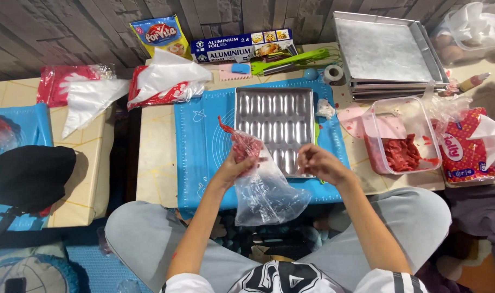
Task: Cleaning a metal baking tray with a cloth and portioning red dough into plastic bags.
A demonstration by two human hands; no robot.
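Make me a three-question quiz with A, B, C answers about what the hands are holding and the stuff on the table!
1. Where is the metal mould tray?
A. on the blue mat
B. on the person's lap
C. inside the plastic tub

2. What colour is the stuff in the clear tub?
A. green
B. red
C. yellow

3. What is the left hand doing?
A. lying flat
B. gripping a clear bag
C. pointing up

Answers: 1 A, blue mat shows around the tray. 2 B, the red filling shows through the tub. 3 B, its fingers pinch the bag, with the right hand beside it.
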